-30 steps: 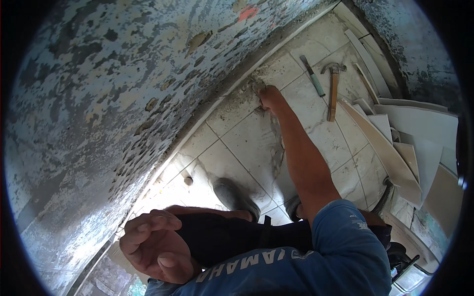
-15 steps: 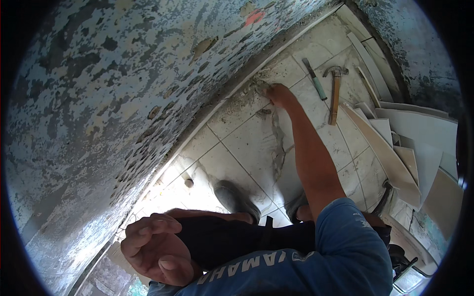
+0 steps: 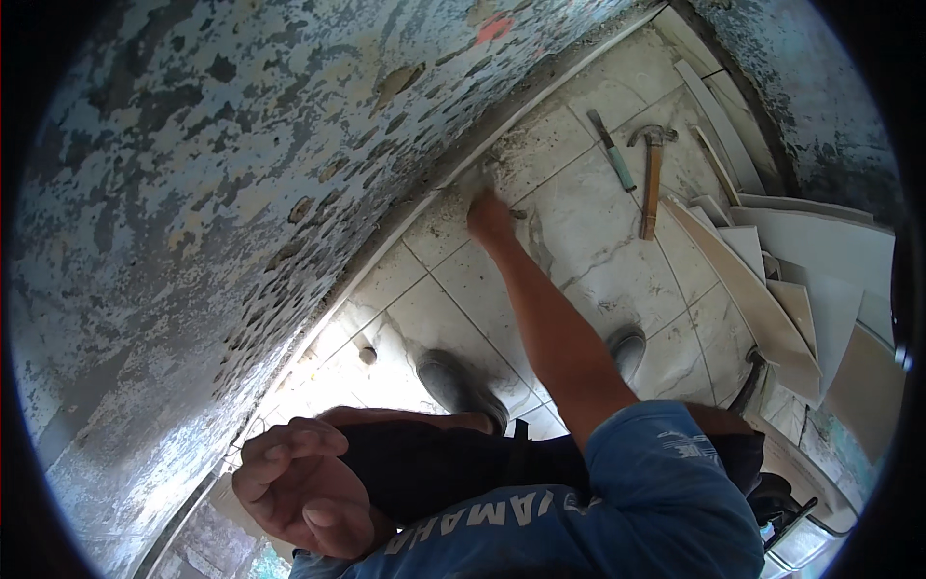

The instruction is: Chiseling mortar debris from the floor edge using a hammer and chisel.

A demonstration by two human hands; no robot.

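My right hand reaches down to the tiled floor, close to the foot of the wall. Its fingers are closed, and a blurred greyish shape shows just beyond them; what it is I cannot make out. Grit and crumbs of debris lie on the tiles around it, with a small dark fragment beside the hand. My left hand hangs in the air at the lower left, palm up and empty, fingers loosely curled and apart from the thumb.
A claw hammer with a wooden handle and a green-handled chisel-like tool lie on the floor to the right. Cut tile pieces are piled by the right wall. The peeling wall rises on the left. A small round lump lies near my boot.
My right hand has moved left along the foot of the wall, uncovering more of my right boot. The left hand has stayed almost where it was.
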